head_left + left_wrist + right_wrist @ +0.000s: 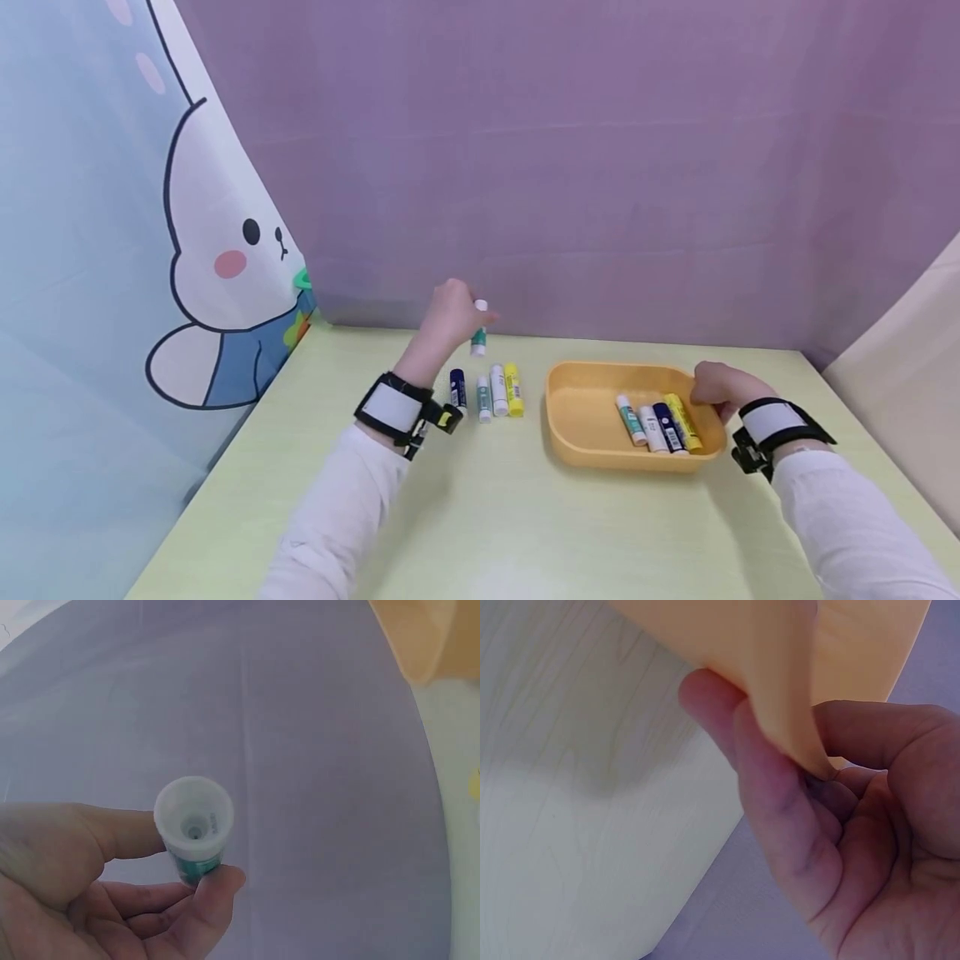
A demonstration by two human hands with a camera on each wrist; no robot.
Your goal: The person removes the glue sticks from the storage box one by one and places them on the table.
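My left hand [452, 310] pinches a green and white glue stick [479, 343] between thumb and fingers, upright over the back of the table. The left wrist view looks into the hollow white end of this glue stick [196, 817]. In front of it a row of glue sticks stands on the table: dark blue [458, 388], green and white [483, 398], white [498, 390] and yellow [513, 389]. My right hand [723, 385] grips the right rim of a yellow-orange tray [585, 457], thumb on one side of the wall and fingers [776, 787] on the other.
Inside the tray, toward its right side, lie a green glue stick [632, 421], a white one [652, 429], a dark blue one [669, 427] and a yellow one [683, 422]. A purple cloth [562, 183] hangs behind the light table [517, 517]. A rabbit-print curtain [217, 208] borders the left.
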